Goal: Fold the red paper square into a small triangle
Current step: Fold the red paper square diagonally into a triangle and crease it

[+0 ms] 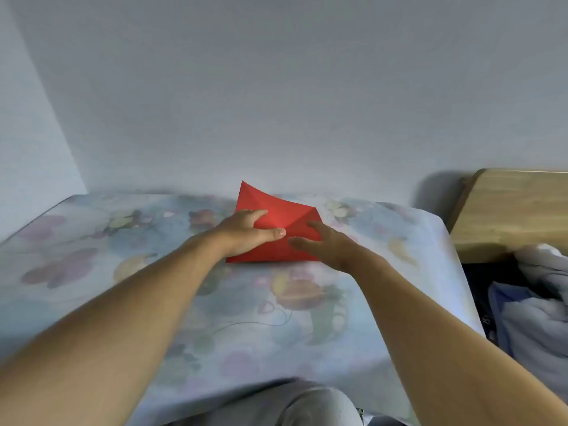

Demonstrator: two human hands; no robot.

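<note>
A floral sheet (pixel 292 302) is covering the mattress, its faded pink, yellow and green blooms spreading right across the surface. A plain wall (pixel 276 87) is rising behind it, meeting a second wall at a corner on the far left. Over on the right a wooden headboard (pixel 510 210) is catching the light, casting a shadow on the wall. Below it, a grey-blue blanket (pixel 538 302) is lying crumpled in a heap.
</note>
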